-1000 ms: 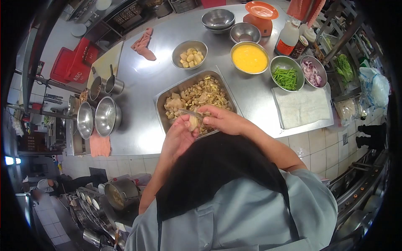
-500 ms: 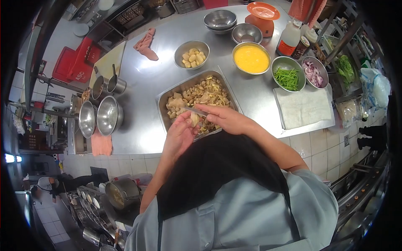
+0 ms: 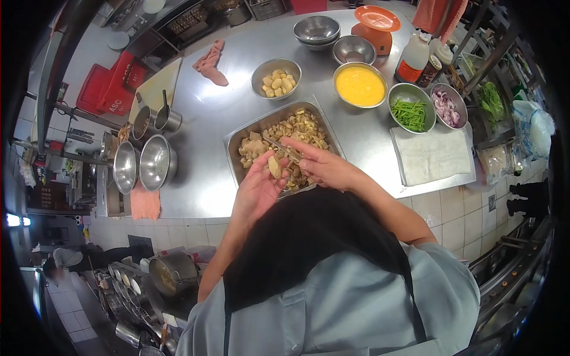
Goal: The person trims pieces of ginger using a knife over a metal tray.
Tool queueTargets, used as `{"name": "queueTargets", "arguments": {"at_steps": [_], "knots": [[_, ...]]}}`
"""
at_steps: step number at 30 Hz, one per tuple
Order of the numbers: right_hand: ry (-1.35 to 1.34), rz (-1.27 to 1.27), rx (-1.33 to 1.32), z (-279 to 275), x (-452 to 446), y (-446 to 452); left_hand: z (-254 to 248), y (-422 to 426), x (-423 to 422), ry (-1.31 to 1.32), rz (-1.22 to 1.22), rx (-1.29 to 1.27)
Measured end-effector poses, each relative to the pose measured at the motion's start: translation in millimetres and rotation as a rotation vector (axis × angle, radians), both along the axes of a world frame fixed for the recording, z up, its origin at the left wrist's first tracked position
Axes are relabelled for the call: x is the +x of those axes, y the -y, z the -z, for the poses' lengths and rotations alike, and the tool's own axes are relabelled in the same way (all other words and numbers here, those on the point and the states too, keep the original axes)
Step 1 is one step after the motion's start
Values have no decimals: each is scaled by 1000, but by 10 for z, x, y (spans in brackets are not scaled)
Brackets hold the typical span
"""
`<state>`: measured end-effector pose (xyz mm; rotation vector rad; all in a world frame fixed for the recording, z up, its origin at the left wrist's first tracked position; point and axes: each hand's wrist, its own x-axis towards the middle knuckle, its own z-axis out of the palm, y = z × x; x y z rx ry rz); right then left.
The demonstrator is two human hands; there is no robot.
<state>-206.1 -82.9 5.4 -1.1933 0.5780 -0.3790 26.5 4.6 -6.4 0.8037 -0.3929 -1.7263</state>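
Note:
Over a steel tray (image 3: 326, 120), my left hand (image 3: 255, 184) grips a small pale yellow piece of ginger (image 3: 274, 168), as far as its look tells. A knife (image 3: 284, 148) is held in my right hand (image 3: 326, 170), its blade pointing up and left just beyond the piece. Below both hands the tray holds knobbly tan chunks (image 3: 254, 148) at its left and a heap of brownish scraps (image 3: 291, 127). Behind the tray stands a steel bowl (image 3: 256, 85) of smooth, pale yellow pieces (image 3: 278, 83).
To the right stand bowls of yellow liquid (image 3: 360, 86), cut green vegetables (image 3: 408, 114) and sliced purple onion (image 3: 445, 110), near a folded white cloth (image 3: 430, 155). An orange scale (image 3: 374, 37) and bottles (image 3: 412, 58) are behind. Steel bowls (image 3: 155, 161) sit at the left edge.
The knife has come away from the ginger piece, and its blade now points further up. My right hand has turned slightly; my left hand shows the piece more openly.

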Motion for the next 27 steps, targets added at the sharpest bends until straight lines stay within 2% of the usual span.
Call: {"name": "queueTargets", "arguments": {"at_steps": [2, 4, 11, 14, 16, 19, 22, 27], "knots": [[8, 2, 17, -35, 13, -13, 114, 12, 52, -75, -17, 3], [-39, 32, -17, -56, 48, -19, 114, 9, 16, -33, -67, 41], [-45, 42, -257, 185, 189, -89, 127, 3, 77, -100, -82, 151], [-35, 30, -367, 166, 210, -111, 237, 10, 180, -202, 40, 15], [32, 27, -464, 193, 252, -110, 221, 15, 173, -180, -5, 68], [-13, -4, -435, 76, 255, -156, 222, 4, 184, -128, -51, 101], [-23, 107, -669, 221, 348, -213, 165, -9, 151, -112, -105, 121], [-132, 23, -541, 78, 351, -229, 241, -16, 225, -100, -84, 99]]}}
